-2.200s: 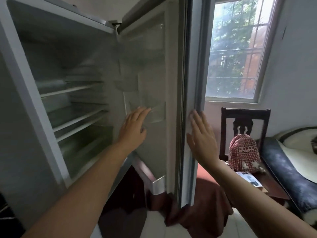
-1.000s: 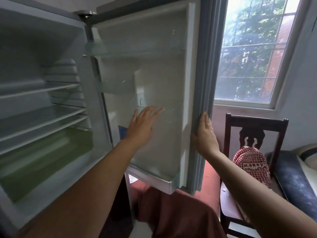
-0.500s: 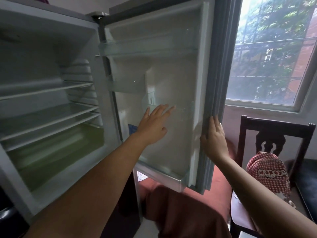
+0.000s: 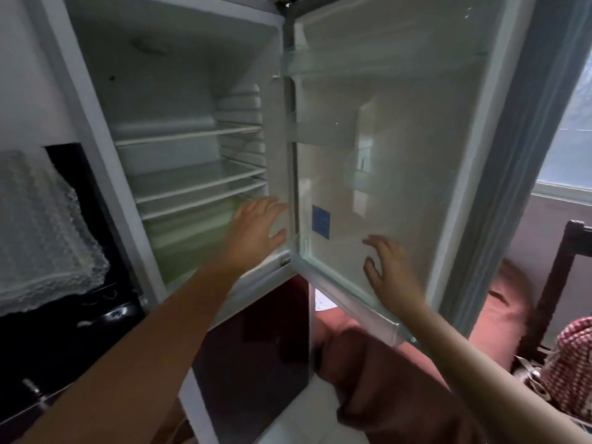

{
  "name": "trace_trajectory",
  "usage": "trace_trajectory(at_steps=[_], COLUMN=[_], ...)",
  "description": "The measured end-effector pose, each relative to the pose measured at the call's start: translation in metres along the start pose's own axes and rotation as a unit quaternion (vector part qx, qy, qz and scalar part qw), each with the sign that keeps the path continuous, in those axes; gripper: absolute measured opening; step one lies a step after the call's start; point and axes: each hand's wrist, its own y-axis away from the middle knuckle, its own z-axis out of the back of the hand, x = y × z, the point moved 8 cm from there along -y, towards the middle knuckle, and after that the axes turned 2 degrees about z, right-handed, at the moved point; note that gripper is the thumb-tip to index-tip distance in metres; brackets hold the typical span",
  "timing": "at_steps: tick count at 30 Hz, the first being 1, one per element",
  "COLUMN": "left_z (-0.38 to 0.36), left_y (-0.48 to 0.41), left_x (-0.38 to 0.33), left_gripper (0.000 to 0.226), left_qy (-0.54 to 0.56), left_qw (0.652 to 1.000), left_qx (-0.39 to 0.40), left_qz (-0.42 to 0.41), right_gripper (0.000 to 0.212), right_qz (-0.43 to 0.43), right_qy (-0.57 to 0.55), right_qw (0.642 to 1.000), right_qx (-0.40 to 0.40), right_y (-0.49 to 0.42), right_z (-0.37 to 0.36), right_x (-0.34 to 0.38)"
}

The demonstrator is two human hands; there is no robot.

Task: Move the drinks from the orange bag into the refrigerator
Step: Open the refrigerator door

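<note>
The white refrigerator [image 4: 96, 129] stands with its upper door [image 4: 416, 155] swung wide to the right. Its shelves [image 4: 198, 184] hold nothing, and a green drawer [image 4: 189, 238] sits at the bottom. My left hand [image 4: 259, 229] reaches in front of the hinge side, fingers spread and holding nothing. My right hand [image 4: 390, 267] hovers with spread fingers before the lower inside of the door. No orange bag or drinks are in view.
A wooden chair [image 4: 563, 283] with a red-and-white checked backpack [image 4: 573, 363] stands at the right below the window. Reddish cloth [image 4: 400, 379] lies on the floor under the door. A lace cover [image 4: 41, 238] drapes a dark appliance at the left.
The door has swung further open. My right hand has let go of the door's edge and moved to its inner face. My left hand has shifted left toward the fridge interior.
</note>
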Motion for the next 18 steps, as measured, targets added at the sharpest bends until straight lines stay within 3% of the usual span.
trace_trajectory(at_steps=[5,8,18], left_z=[0.039,0.055,0.081], left_y=[0.054,0.091,0.163], left_x=[0.069,0.106,0.186], left_gripper=[0.055,0.043,0.026], left_qy=[-0.047,-0.082,-0.125], left_qw=[0.995,0.988,0.978], left_qx=[-0.031,-0.026,-0.020], left_qz=[0.083,0.131,0.163], right_gripper=[0.033,0.039,0.039], right_qz=[0.061,0.092,0.165], right_qy=[-0.049,-0.086,-0.131], right_qw=[0.994,0.987,0.963], right_qx=[0.073,0.102,0.166], right_y=[-0.012,-0.013,-0.002], right_z=[-0.051,-0.082,-0.162], right_x=[0.059,0.093,0.177])
